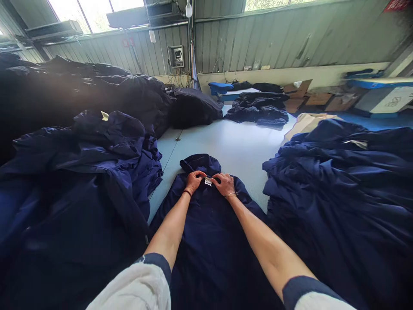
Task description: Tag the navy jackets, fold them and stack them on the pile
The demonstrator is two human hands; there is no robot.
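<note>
A navy hooded jacket lies spread out in front of me, its hood pointing away. At the base of the hood sits a small white label with dark print too small to read. My left hand pinches the cloth just left of the label, thumb and fingers together. From the other side, my right hand pinches at the label's right edge, its fingertips on the neck cloth. Exactly how much fabric lies between the fingers is hidden.
Navy garments are heaped on the left and right. Behind the left heap rises a large dark pile. Another dark stack lies at the far end of the pale table. Cardboard boxes stand by the wall.
</note>
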